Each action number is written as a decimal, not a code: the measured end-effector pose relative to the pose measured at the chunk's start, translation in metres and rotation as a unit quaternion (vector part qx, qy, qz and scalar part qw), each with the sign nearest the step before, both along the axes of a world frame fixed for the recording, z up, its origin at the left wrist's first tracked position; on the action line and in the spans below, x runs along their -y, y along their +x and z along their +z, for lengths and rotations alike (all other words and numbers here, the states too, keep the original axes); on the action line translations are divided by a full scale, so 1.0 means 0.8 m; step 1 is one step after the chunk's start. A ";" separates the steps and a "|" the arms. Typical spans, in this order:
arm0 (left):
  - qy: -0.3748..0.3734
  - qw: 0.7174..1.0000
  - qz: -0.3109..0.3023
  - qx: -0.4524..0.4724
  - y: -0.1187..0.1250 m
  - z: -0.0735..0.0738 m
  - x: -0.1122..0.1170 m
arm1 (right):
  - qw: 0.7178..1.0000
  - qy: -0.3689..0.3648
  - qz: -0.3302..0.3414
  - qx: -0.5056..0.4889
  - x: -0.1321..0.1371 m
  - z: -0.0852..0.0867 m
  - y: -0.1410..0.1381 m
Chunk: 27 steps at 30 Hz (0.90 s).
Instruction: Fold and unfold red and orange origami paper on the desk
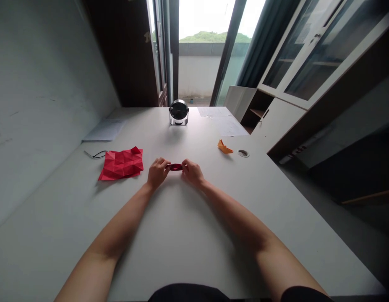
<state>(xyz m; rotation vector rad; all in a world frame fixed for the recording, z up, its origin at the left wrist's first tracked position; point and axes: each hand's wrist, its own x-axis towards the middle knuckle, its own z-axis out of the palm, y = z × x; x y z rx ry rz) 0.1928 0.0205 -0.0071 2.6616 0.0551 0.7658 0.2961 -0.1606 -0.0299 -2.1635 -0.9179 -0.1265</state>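
Note:
A small folded red paper (pixel 176 167) is stretched between my two hands near the middle of the white table (pixel 181 235). My left hand (pixel 158 171) pinches its left end, and my right hand (pixel 193 172) grips its right end. The paper shows a narrow opening along its middle, and its ends are hidden by my fingers. To the left of my hands lies creased red paper (pixel 122 164), apparently more than one sheet. An orange folded paper boat (pixel 225 147) rests on the table to the right.
A black and silver round device on a stand (pixel 178 112) is at the table's far side. White papers (pixel 105 129) lie at the back left, others (pixel 229 125) at the back right. A black cable tie (pixel 96 155) touches the red sheets; a round cable hole (pixel 243 153) sits beyond the boat.

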 end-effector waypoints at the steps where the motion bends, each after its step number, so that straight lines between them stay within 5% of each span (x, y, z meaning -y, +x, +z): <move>1: 0.004 1.000 0.004 0.005 -0.003 -0.001 -0.004 | 1.000 0.011 0.012 -0.022 0.002 0.001 -0.001; 7: 0.031 0.999 -0.014 0.039 -0.009 0.005 0.000 | 0.984 0.084 0.045 -0.149 0.018 0.007 0.005; 16: -0.015 0.999 -0.023 0.035 -0.015 0.006 -0.001 | 0.988 0.078 0.022 -0.134 0.017 0.005 0.006; 22: -0.162 0.986 0.001 0.037 -0.017 0.005 0.006 | 0.986 0.087 0.058 -0.127 0.017 0.007 0.000; 27: -0.377 0.922 0.033 0.082 -0.010 -0.003 0.010 | 0.993 0.073 0.065 -0.066 0.020 0.008 -0.008</move>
